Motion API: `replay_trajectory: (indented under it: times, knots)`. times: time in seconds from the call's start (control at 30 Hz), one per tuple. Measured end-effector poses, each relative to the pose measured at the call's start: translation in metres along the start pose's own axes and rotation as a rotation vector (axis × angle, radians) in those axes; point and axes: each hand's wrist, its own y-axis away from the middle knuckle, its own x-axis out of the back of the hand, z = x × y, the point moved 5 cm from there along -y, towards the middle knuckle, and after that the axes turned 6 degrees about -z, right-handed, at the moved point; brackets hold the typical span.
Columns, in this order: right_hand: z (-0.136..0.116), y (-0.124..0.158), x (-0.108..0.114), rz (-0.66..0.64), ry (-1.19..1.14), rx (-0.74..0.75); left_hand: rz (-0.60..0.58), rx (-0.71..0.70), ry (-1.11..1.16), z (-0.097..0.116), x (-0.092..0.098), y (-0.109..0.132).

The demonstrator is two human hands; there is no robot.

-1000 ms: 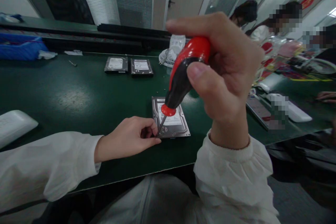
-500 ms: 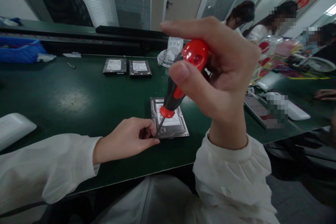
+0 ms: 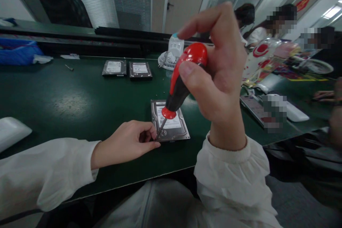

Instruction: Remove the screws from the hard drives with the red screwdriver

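Observation:
A hard drive (image 3: 173, 128) lies flat near the front edge of the dark green table (image 3: 66, 99). My right hand (image 3: 216, 67) is closed round the red and black handle of a screwdriver (image 3: 181, 85), held upright with its tip at the drive's near left corner. My left hand (image 3: 128, 142) rests on the table beside that corner, its fingers curled and pinched around the screwdriver's tip. Both arms are in white sleeves.
Two more hard drives (image 3: 113, 67) (image 3: 140, 70) lie side by side further back, with a small white fan (image 3: 172, 55) to their right. A white object (image 3: 12, 131) sits at the left edge. Other people (image 3: 283, 21) sit at the right, with a white device (image 3: 291, 110) near them.
My right hand has turned the screwdriver's handle between its fingers, the index finger lifting. The left hand and the drive stay in place. The view has shifted slightly.

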Motion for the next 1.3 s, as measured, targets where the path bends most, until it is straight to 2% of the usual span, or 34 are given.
replay_trajectory:
  times: [0.17, 0.37, 0.5, 0.7, 0.83, 1.1, 1.2, 1.3]
  knots:
    - [0.001, -0.001, -0.006, 0.024, -0.194, -0.041, -0.002, -0.002, -0.011, 0.001, 0.001, -0.001]
    - [-0.003, -0.001, -0.005, 0.122, -0.033, -0.051, -0.008, 0.019, -0.019, 0.002, 0.001, -0.002]
    - [-0.005, 0.002, -0.002, 0.143, -0.042, -0.077, -0.008, 0.014, -0.013, 0.002, 0.000, -0.001]
    - [-0.008, 0.003, -0.004, 0.031, -0.021, -0.050, -0.012, 0.002, -0.010, 0.002, 0.001, -0.001]
    - [-0.009, 0.000, -0.003, 0.097, -0.005, 0.055, -0.012, 0.008, -0.005, 0.002, 0.001, -0.001]
    - [0.000, -0.001, -0.002, 0.061, -0.081, 0.139, -0.016, 0.007, -0.015, 0.001, 0.001, 0.000]
    - [-0.001, 0.000, -0.004, 0.057, -0.084, 0.124, -0.019, 0.008, -0.016, 0.002, 0.001, -0.001]
    - [-0.001, 0.000, -0.004, 0.084, -0.019, 0.042, -0.016, 0.017, -0.021, 0.002, 0.001, -0.001]
